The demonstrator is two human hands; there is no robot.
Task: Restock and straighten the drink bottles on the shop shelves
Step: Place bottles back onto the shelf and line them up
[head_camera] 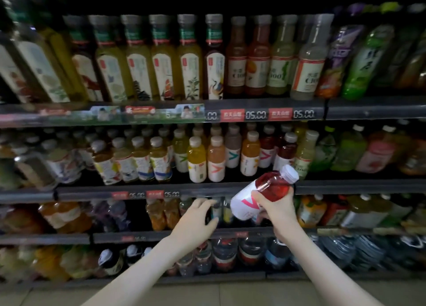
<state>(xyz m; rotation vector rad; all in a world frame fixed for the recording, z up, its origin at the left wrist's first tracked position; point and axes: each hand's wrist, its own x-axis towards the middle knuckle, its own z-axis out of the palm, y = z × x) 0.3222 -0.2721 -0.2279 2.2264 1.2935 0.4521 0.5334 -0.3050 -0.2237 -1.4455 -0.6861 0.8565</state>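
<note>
1. The right hand (pixel 276 210) had its fingers and thumb wrapped around the lower body of a red plastic drink bottle (pixel 265 190) with a white cap and a white wrap label marked with a pink V. The bottle was off the shelves, held in the air in front of the rim of the second shelf (pixel 161 191).
2. The bottle was tilted, cap up and to the right, label towards the camera. Judged a carrying or label-checking pose, not a placing one, since the base was not aimed at any slot.
3. On the second shelf, just above and behind the held bottle, stood small V-label bottles (pixel 232 154) in several colours, among them dark red ones (pixel 267 148). Those red ones looked like the matching row, so that was probably its destination.
4. The left hand (pixel 196 222) held nothing. Its fingers were spread and loosely curved as it reached into the third shelf, where a dark gap opened between orange bottles (pixel 161 213) and small bottles set far back (pixel 216 210).
5. Whether the fingertips touched those rear bottles could not be told. The reach suggested pulling them forward to face the shelf edge.
6. One hand carried stock while the other straightened, a sensible split since neither job needed both.
7. Tall tea bottles on the top shelf (pixel 161 58) stood in an even front row, and the price strips (pixel 255 114) marked the lanes below them.
8. Risk noted: a one-handed grip low on a tilted bottle could slip if the person's attention went to the left hand.
</note>
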